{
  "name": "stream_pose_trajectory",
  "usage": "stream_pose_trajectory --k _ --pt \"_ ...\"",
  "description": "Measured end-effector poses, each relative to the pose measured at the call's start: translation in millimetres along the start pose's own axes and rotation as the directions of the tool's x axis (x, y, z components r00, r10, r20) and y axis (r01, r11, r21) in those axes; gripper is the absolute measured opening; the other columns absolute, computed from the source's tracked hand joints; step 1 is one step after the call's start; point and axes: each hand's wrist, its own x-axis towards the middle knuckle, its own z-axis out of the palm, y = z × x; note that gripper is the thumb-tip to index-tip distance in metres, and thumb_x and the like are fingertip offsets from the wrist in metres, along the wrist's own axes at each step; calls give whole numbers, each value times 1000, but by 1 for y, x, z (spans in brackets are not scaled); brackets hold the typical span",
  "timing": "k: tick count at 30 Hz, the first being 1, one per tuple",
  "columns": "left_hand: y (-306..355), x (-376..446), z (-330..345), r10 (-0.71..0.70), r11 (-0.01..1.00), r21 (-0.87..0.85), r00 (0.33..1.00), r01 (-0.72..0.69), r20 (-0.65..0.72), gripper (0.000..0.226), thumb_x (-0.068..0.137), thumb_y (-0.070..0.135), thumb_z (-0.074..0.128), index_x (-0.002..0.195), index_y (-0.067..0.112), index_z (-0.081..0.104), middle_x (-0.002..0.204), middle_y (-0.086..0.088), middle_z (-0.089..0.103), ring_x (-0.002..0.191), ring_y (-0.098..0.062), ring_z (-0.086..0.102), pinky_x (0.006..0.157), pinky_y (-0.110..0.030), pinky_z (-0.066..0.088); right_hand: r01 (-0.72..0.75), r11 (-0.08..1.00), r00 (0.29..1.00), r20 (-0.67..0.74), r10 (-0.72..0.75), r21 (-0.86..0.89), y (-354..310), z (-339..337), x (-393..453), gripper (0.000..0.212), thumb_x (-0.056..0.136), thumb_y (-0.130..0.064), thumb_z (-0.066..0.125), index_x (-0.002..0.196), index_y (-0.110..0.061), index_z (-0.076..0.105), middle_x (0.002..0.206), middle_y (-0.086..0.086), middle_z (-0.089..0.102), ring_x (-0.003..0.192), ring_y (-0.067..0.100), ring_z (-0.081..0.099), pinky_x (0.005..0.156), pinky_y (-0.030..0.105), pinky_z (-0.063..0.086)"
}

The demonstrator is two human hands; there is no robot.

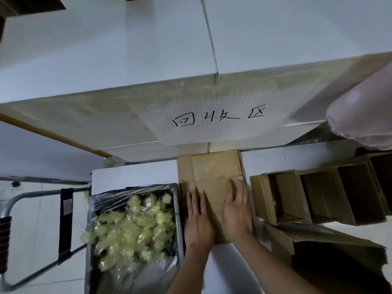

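Cardboard (pixel 210 166), folded flat, lies on the white bench (pixel 229 272) between a film-wrapped tray (pixel 131 188) of yellowish pieces and a row of open cartons (pixel 282 200). Both hands press palm-down on its near end, side by side. The left hand (pixel 199 217) has straight fingers, slightly spread, pointing away from the person. The right hand (pixel 236 211) lies flat too, fingers straight, the tips blurred. Both bare forearms reach in from the lower edge, converging on the cardboard.
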Motion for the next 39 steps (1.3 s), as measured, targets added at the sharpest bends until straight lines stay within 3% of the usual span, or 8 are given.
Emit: stream_pose_trajectory --k 3,5,17,22,28,32,36,39 --pt "-3 19 4 56 998 -9 997 -57 -53 69 103 21 28 158 13 -12 161 -9 -30 149 -27 -29 119 -30 -14 232 971 972 -6 -233 -52 10 14 14 84 97 -33 51 156 -21 -9 166 13 -8 153 27 -7 124 43 6" --pt "-5 28 10 93 995 -14 993 -95 -74 65 106 26 26 158 14 -10 162 -9 -27 150 -27 -25 122 -36 -16 260 963 965 2 -261 -67 17 22 17 76 101 -39 41 157 -21 -8 165 10 -12 152 24 -10 124 41 0" --pt "-10 32 40 127 980 -115 962 -159 -243 59 103 34 21 159 16 21 167 -16 1 155 -33 -6 123 -55 14 258 953 950 -139 -280 -158 31 51 22 67 102 -47 24 160 -20 4 167 12 -1 154 24 -2 124 48 9" --pt "-11 32 37 106 992 -49 977 -117 -183 58 105 35 19 160 22 6 166 -12 -12 153 -29 -17 124 -53 8 251 956 958 -101 -268 -153 29 45 22 66 103 -48 24 160 -22 3 167 10 -3 154 21 -7 125 48 7" --pt "1 23 5 34 990 134 999 -34 7 65 104 47 13 158 26 -18 162 -9 -30 150 -28 -26 124 -50 -2 267 954 960 128 -251 -136 24 10 19 68 104 -51 22 157 -29 -15 164 3 -24 149 17 -25 124 43 -9" --pt "13 16 -37 36 972 228 997 -52 75 65 106 46 21 161 21 -3 168 -12 -8 154 -30 -9 125 -47 -3 241 964 949 236 -209 -115 8 -35 16 69 104 -43 32 159 -17 0 167 6 -9 153 20 -7 125 39 -4" --pt "25 -13 -75 -5 985 174 1000 0 29 64 105 42 26 160 15 8 167 -13 9 155 -28 3 125 -46 3 269 955 953 175 -246 -124 -1 -84 1 61 102 -41 37 154 -11 26 159 12 29 147 28 24 124 41 10" --pt "36 -35 -101 -8 994 113 1000 11 -23 59 105 41 28 156 13 21 161 -10 26 151 -25 17 124 -46 11 285 945 952 161 -260 -160 0 -114 -18 60 102 -42 35 153 -12 29 155 13 36 145 29 30 123 44 11"
